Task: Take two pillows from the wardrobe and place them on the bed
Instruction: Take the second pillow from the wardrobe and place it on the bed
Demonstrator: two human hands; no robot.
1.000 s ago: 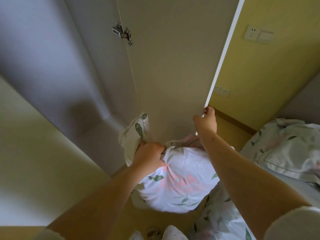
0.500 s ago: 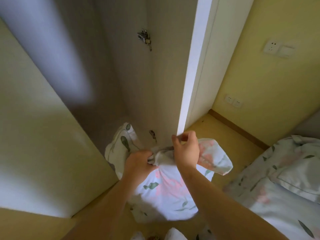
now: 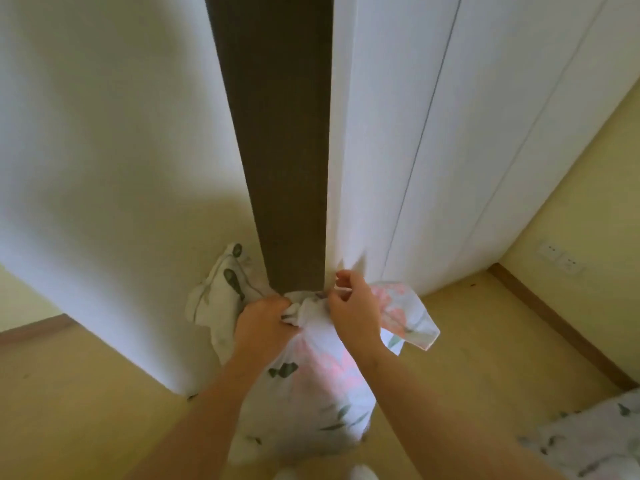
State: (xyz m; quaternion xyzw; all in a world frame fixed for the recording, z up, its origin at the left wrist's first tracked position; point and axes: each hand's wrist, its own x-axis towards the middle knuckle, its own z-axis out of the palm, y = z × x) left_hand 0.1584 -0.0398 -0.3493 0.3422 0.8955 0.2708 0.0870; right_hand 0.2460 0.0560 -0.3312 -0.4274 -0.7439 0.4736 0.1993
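Facing a tall white wardrobe (image 3: pixel 398 133) with a narrow dark gap (image 3: pixel 284 133) between its two doors. Holding a soft white pillow printed with pink flowers and green leaves (image 3: pixel 311 393) low in front of that gap, hanging between both forearms above the pale yellow wooden floor (image 3: pixel 485 341). Gripping its bunched top with the left hand (image 3: pixel 265 322), fingers (image 3: pixel 282 308) curled tight into the cloth. Clasping the same gathered neck from the other side with the right hand (image 3: pixel 356 313), fingers curled, thumb and forefinger pinching a scrap of white cloth just beside the right door's lower edge. Beyond the right hand, a pink-flowered corner of cloth sticking out. Left of the left hand, a leaf-printed fold against the left door: same pillow or a second one, impossible to tell. At bottom right, a corner of the bed (image 3: pixel 595 441) under a matching floral cover, well apart from the pillow. On the yellow wall, white sockets (image 3: pixel 559 256) above a brown skirting board (image 3: pixel 554 323).
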